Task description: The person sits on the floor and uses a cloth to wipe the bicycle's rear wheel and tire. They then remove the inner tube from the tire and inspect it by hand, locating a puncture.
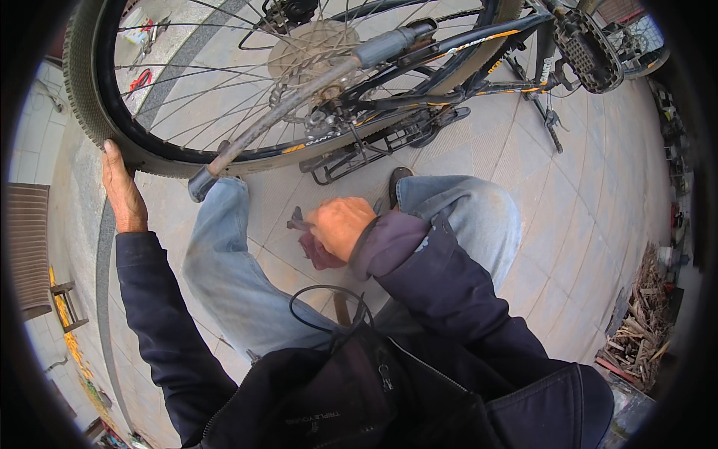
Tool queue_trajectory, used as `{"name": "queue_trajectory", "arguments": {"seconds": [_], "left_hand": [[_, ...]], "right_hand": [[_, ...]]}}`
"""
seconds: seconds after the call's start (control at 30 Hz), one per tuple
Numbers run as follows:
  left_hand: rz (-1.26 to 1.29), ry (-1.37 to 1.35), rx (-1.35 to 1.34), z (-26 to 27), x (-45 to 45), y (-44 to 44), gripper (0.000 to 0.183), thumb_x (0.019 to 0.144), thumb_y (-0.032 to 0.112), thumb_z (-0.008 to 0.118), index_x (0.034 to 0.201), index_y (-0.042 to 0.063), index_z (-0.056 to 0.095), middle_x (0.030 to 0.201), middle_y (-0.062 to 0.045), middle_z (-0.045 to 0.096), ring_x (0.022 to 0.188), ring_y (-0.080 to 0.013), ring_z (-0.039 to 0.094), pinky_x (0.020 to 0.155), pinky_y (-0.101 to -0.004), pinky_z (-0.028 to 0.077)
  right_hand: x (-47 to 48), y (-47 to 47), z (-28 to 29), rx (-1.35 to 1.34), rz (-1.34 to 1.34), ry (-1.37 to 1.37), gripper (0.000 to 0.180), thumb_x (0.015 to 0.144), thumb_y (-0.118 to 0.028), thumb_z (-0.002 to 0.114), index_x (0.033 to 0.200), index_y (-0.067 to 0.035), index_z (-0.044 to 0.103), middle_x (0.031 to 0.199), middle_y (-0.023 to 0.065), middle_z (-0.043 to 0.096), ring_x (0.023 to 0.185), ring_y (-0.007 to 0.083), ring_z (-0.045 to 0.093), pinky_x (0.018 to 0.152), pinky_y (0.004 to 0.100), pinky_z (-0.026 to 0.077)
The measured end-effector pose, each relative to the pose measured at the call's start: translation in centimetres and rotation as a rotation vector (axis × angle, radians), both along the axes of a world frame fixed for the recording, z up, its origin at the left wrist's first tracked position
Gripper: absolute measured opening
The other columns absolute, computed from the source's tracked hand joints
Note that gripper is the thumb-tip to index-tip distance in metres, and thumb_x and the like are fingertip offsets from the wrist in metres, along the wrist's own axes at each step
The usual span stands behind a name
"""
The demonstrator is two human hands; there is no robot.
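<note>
A bicycle stands before me, apparently upside down, with its rear wheel raised near my knees. My left hand (pixel 122 191) is at the near left of the rear tire (pixel 84 95), its thumb against the tread and its other fingers mostly hidden. Between my knees, my right hand (pixel 343 224) grips a crumpled maroon rag (pixel 320 252), held apart from the wheel. A kickstand (pixel 280 115) with a black rubber foot slants across the spokes. The disc brake rotor (pixel 286 84) sits near the hub. Low under the frame is a rear rack (pixel 359 154).
Red-handled tools (pixel 140 81) lie on the raised stone ledge (pixel 168 33) beyond the spokes. A pedal (pixel 589 53) juts up at upper right. Wood scraps (pixel 639 325) are heaped at the right. Paving tiles (pixel 561 224) surround me. A black cord loop (pixel 328 289) hangs at my chest.
</note>
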State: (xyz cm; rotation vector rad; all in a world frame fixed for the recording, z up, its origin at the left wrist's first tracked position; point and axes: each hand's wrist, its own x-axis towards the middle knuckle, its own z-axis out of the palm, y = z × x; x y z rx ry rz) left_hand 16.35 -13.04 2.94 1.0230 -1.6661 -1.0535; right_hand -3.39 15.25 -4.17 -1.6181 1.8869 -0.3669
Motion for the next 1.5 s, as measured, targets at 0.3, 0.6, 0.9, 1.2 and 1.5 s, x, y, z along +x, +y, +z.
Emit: {"name": "queue_trajectory", "arguments": {"seconds": [0.3, 0.6, 0.9, 1.2, 1.5], "left_hand": [[0.025, -0.020, -0.030, 0.0, -0.9, 1.1, 0.067, 0.095, 0.056, 0.041, 0.125, -0.003, 0.050, 0.120, -0.011, 0.054, 0.110, -0.0184, 0.050, 0.099, -0.0324, 0.037], [0.050, -0.088, -0.003, -1.0, 0.4, 0.6, 0.074, 0.093, 0.059, 0.041, 0.130, -0.005, 0.046, 0.128, -0.015, 0.052, 0.119, -0.0232, 0.049, 0.105, -0.0380, 0.034], [0.012, -0.150, 0.105, -5.6, 2.0, 1.9, 0.072, 0.091, 0.046, 0.055, 0.133, -0.010, 0.038, 0.128, -0.020, 0.051, 0.122, -0.0265, 0.050, 0.099, -0.0365, 0.045], [-0.133, -0.154, 0.142, -10.0, 2.4, 1.9, 0.084, 0.090, 0.036, 0.061, 0.138, -0.017, 0.018, 0.130, -0.025, 0.047, 0.120, -0.0287, 0.051, 0.099, -0.0358, 0.046], [-0.138, -0.052, 0.221, -12.3, 2.5, 1.3, 0.092, 0.088, 0.025, 0.064, 0.139, -0.019, 0.000, 0.130, -0.028, 0.046, 0.116, -0.0310, 0.055, 0.094, -0.0363, 0.050]], "right_hand": [[-0.1, 0.2, -2.2, -0.077, -0.016, -0.018, 0.015, 0.078, -0.017, 0.056, 0.084, -0.008, 0.067, 0.079, 0.0158, 0.066, 0.078, 0.0356, 0.063, 0.067, 0.0451, 0.049], [-5.3, 0.6, -2.2, -0.043, -0.281, 0.361, 0.017, 0.081, -0.023, 0.063, 0.089, -0.011, 0.070, 0.083, 0.0147, 0.067, 0.085, 0.0333, 0.064, 0.074, 0.0436, 0.050], [-13.4, 4.5, -3.6, 0.044, -0.854, 0.505, 0.030, 0.082, -0.031, 0.063, 0.107, -0.015, 0.069, 0.098, 0.0159, 0.068, 0.098, 0.0330, 0.063, 0.085, 0.0392, 0.049], [-7.7, 1.7, -12.2, 0.143, -0.410, 0.223, 0.030, 0.080, -0.027, 0.064, 0.105, -0.011, 0.069, 0.094, 0.0205, 0.066, 0.093, 0.0358, 0.063, 0.085, 0.0402, 0.049], [-3.5, 0.5, -16.8, 0.104, -0.262, -0.401, 0.033, 0.079, -0.024, 0.063, 0.108, -0.010, 0.068, 0.100, 0.0204, 0.066, 0.097, 0.0344, 0.062, 0.088, 0.0388, 0.048]]}}
